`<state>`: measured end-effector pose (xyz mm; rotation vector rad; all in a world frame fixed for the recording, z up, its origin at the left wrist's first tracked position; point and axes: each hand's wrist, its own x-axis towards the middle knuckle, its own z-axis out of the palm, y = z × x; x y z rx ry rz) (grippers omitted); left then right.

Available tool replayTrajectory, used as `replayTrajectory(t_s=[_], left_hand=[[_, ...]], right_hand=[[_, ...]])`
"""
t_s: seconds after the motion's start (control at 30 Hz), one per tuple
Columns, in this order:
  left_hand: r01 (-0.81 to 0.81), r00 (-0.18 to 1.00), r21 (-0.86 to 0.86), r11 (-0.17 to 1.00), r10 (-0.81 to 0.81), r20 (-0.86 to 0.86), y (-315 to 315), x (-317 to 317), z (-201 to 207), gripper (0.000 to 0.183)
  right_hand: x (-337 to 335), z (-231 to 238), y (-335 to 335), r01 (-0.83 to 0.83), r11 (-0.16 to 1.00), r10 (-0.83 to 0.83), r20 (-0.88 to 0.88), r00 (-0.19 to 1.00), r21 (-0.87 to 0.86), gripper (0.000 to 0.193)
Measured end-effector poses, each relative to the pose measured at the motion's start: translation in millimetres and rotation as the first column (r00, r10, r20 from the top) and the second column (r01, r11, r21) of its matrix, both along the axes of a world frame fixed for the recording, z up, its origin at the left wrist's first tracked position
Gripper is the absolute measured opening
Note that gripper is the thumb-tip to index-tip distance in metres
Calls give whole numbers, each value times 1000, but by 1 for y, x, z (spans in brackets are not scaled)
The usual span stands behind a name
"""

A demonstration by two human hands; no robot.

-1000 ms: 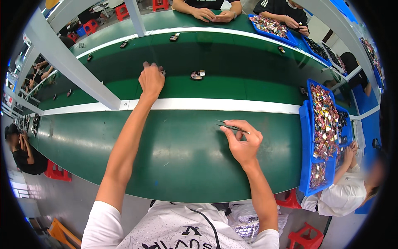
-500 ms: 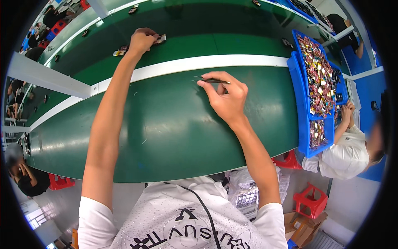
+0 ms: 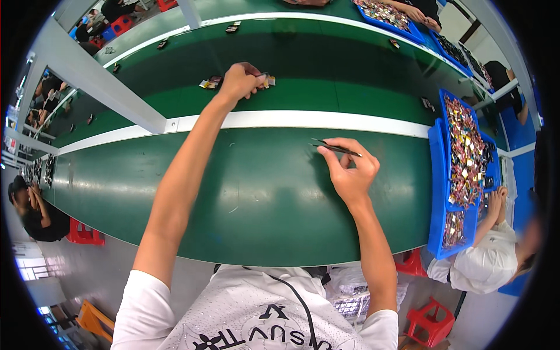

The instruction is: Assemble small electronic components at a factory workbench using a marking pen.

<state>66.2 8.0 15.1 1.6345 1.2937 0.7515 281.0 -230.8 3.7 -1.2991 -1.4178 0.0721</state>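
Observation:
My left hand [image 3: 239, 83] reaches past the white rail onto the green belt. Its fingers are closed at a small part with yellow and white pieces [image 3: 268, 81]; the fingers hide some of it. A similar small dark part with a yellow and white piece [image 3: 209, 83] lies on the belt just left of that hand. Above the green worktop, my right hand [image 3: 354, 166] pinches thin dark tweezers [image 3: 338, 148]. The tweezer tips point left and are slightly apart, with nothing visible between them.
Blue trays [image 3: 437, 192] heaped with small colourful parts stand at the worktop's right end. A white rail [image 3: 303, 120] separates worktop and belt; a white post [image 3: 111, 81] rises at left. More small parts [image 3: 429, 104] sit on the belt. A co-worker [image 3: 487, 256] sits at right.
The whole view has shifted, so both hands and the belt appear lower and further right. My left hand stays at the small part, and my right hand still holds the tweezers.

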Motion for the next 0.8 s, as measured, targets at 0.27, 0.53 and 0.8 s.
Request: replayTrajectory(t_s=[0.27,0.53,0.8], left_hand=[[112,983,-99,989,-96,154,-86,0,19,14],[145,952,-161,976,-93,292,-160,19,8,18],[208,894,-154,966,-123,431,-172,21,-6,16]], right_hand=[[-6,17,-7,-130,985,92,-293,952,-113,14],[-8,17,-8,-285,932,110,-574,811,-224,14],[-14,11,-8,-158,957,53,-390,919,-243,10]])
